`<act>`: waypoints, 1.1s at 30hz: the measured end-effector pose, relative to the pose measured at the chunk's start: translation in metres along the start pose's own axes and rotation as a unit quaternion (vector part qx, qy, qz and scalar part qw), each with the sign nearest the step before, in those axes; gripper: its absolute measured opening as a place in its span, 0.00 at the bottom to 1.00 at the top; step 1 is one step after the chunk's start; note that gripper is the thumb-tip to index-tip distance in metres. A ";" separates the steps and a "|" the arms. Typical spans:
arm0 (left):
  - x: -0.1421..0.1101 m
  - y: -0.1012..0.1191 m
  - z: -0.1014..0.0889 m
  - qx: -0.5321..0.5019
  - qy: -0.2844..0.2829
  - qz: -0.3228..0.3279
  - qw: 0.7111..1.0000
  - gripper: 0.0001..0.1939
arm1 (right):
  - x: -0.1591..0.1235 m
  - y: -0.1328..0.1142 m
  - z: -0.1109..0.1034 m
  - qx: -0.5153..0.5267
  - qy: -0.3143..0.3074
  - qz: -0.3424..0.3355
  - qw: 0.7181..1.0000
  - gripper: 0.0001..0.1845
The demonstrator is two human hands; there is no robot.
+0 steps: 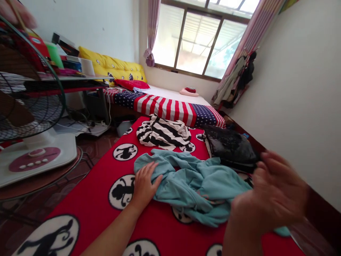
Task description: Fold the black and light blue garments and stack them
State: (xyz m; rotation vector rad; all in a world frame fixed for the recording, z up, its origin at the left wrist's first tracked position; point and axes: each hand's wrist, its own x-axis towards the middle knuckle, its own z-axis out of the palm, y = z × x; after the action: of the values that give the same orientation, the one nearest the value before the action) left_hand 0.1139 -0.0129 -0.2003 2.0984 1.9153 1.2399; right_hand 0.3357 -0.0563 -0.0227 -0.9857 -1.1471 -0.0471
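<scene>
A crumpled teal garment [194, 177] lies spread in loose folds on the red blanket [93, 213], which is patterned with black-and-white round figures. My left hand [146, 183] rests on the garment's left end, fingers stretched out and thumb apart. Raised over the right side is my right hand [277, 193], its bent fingers smeared by motion. Whether it holds anything cannot be made out. A small teal piece of cloth [282, 231] shows below my right wrist; its link to the garment is hidden.
Beyond the garment lie a black-and-white striped garment [166, 133] and a folded dark garment stack [230, 145]. A fan [39, 149] stands on a round stool at left, near a cluttered desk. Another bed [170, 106] is under the window, and clothes [237, 78] hang at right.
</scene>
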 end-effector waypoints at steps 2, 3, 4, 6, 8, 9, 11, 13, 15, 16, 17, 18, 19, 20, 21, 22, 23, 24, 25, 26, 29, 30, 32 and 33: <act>-0.001 0.003 -0.002 -0.011 -0.041 0.038 0.998 0.19 | -0.003 0.010 0.008 -0.043 -0.098 0.009 0.994 0.14; -0.002 0.004 -0.003 -0.012 -0.055 0.052 0.997 0.18 | -0.005 0.019 0.011 -0.074 -0.177 0.023 0.981 0.13; -0.002 0.005 -0.004 -0.012 -0.064 0.060 0.996 0.17 | -0.009 0.031 0.014 -0.110 -0.265 0.038 0.957 0.16; -0.003 0.006 -0.004 -0.012 -0.070 0.063 0.996 0.19 | -0.021 0.058 0.017 -0.195 -0.402 0.057 0.893 0.25; -0.003 0.005 -0.003 -0.018 -0.064 0.056 0.996 0.18 | -0.034 0.082 0.019 -0.280 -0.493 0.058 0.822 0.30; -0.003 0.005 -0.003 -0.023 -0.059 0.050 0.997 0.17 | -0.039 0.090 0.019 -0.315 -0.519 0.057 0.792 0.27; -0.002 0.004 -0.002 -0.035 -0.051 0.029 0.998 0.17 | -0.043 0.096 0.017 -0.351 -0.521 0.071 0.775 0.11; -0.001 0.004 -0.002 -0.041 -0.050 0.009 0.998 0.18 | -0.038 0.087 0.013 -0.308 -0.444 0.104 0.835 0.11; -0.001 0.004 -0.003 -0.041 -0.056 0.004 0.998 0.18 | -0.029 0.067 0.004 -0.203 -0.317 0.133 0.917 0.16; 0.000 0.004 -0.003 -0.040 -0.059 0.007 0.997 0.16 | -0.024 0.055 -0.002 -0.150 -0.269 0.137 0.941 0.16; 0.000 0.003 -0.004 -0.041 -0.062 0.012 0.997 0.13 | -0.021 0.042 -0.009 -0.110 -0.250 0.135 0.952 0.14; 0.001 0.003 -0.005 -0.043 -0.065 0.017 0.997 0.10 | -0.019 0.030 -0.016 -0.088 -0.261 0.130 0.953 0.13; 0.002 0.002 -0.006 -0.046 -0.067 0.022 0.996 0.07 | -0.020 0.019 -0.024 -0.077 -0.298 0.128 0.943 0.11; 0.003 0.000 -0.007 -0.051 -0.069 0.025 0.996 0.06 | -0.022 0.009 -0.032 -0.063 -0.363 0.131 0.920 0.10; 0.004 -0.001 -0.008 -0.056 -0.070 0.024 0.996 0.05 | -0.025 0.000 -0.040 -0.037 -0.452 0.140 0.880 0.09; 0.005 -0.003 -0.009 -0.062 -0.067 0.019 0.996 0.05 | -0.028 -0.007 -0.046 0.001 -0.548 0.156 0.822 0.08; 0.006 -0.004 -0.010 -0.067 -0.061 0.008 0.996 0.04 | -0.031 -0.012 -0.051 0.040 -0.630 0.175 0.755 0.10; 0.007 -0.006 -0.011 -0.072 -0.052 -0.007 0.996 0.04 | -0.033 -0.015 -0.054 0.072 -0.682 0.195 0.701 0.12; 0.008 -0.007 -0.011 -0.076 -0.042 -0.023 0.996 0.04 | -0.034 -0.016 -0.054 0.094 -0.705 0.211 0.671 0.13; 0.008 -0.007 -0.011 -0.081 -0.032 -0.035 0.996 0.04 | -0.034 -0.014 -0.051 0.099 -0.696 0.222 0.676 0.15; 0.008 -0.008 -0.010 -0.097 -0.020 -0.042 0.994 0.05 | -0.031 0.015 -0.033 0.029 -0.548 0.214 0.808 0.17; 0.008 -0.009 -0.010 -0.102 -0.020 -0.040 0.994 0.05 | -0.032 0.032 -0.026 -0.012 -0.496 0.203 0.844 0.18; 0.007 -0.009 -0.010 -0.108 -0.020 -0.042 0.993 0.06 | -0.038 0.068 -0.013 -0.098 -0.415 0.174 0.887 0.26; 0.007 -0.009 -0.010 -0.109 -0.021 -0.045 0.993 0.06 | -0.044 0.085 -0.009 -0.133 -0.419 0.167 0.883 0.31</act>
State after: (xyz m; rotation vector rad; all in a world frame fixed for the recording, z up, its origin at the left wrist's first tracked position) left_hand 0.1003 -0.0095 -0.1945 1.8939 1.7469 1.3089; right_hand 0.3649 -0.0306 -0.1111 -1.5084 -1.7628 0.5669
